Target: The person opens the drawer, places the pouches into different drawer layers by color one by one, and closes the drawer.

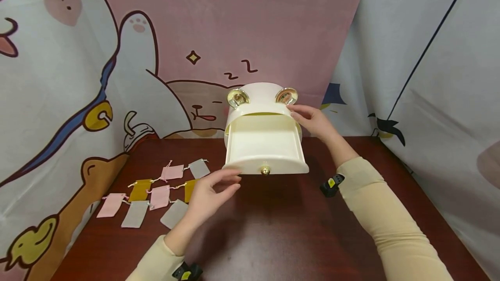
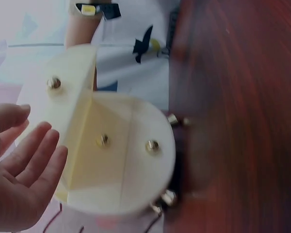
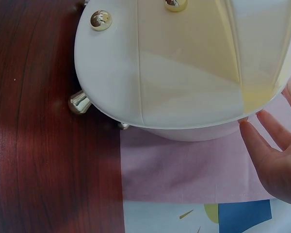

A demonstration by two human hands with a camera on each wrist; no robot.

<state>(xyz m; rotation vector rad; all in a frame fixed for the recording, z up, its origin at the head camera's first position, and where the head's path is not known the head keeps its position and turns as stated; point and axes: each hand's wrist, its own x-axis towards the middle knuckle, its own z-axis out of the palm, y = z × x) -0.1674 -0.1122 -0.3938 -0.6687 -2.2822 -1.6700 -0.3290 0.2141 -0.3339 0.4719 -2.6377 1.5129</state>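
A cream cabinet (image 1: 261, 94) with a rounded top and two shiny gold round pieces stands on the table, its top drawer (image 1: 265, 138) pulled far out. The drawer front carries a gold knob (image 1: 265, 170). My left hand (image 1: 208, 196) is beside the drawer front's left end, fingers extended and nothing in them. With its fingertips, my right hand (image 1: 314, 121) touches the cabinet's upper right side, near one gold piece. Two lower drawers with gold knobs (image 2: 153, 145) are closed in the left wrist view. Short gold feet (image 3: 79, 102) support the cabinet.
Several small drawstring pouches in pink (image 1: 111, 205), grey (image 1: 135, 214) and mustard (image 1: 139, 190) lie on the dark red table (image 1: 273, 237), left of the cabinet. A printed cloth (image 1: 273, 25) hangs close behind it.
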